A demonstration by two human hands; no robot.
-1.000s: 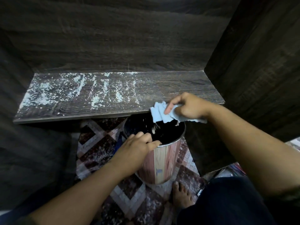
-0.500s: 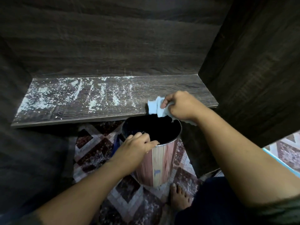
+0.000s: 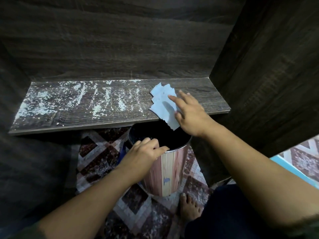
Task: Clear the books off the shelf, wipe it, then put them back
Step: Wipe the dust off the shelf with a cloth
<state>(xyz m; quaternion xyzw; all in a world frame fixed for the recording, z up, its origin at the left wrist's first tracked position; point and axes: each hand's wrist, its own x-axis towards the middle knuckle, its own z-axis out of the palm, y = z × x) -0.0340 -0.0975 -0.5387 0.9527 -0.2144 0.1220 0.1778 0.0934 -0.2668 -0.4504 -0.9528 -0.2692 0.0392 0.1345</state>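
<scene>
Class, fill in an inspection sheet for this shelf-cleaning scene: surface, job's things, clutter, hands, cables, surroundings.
Surface: shelf dark wood, no books on it; white dust over its left and middle, right part looks clean.
Job's things: blue cloth lies on the shelf, one end hanging past the front edge over the bin. Books: nothing seen.
Clutter: nothing seen on the shelf besides dust.
Hands: right hand open, on the cloth; left hand grips the bin's rim.
Cables: nothing seen.
Surroundings: patterned floor, dusted white; bare foot by the bin.
</scene>
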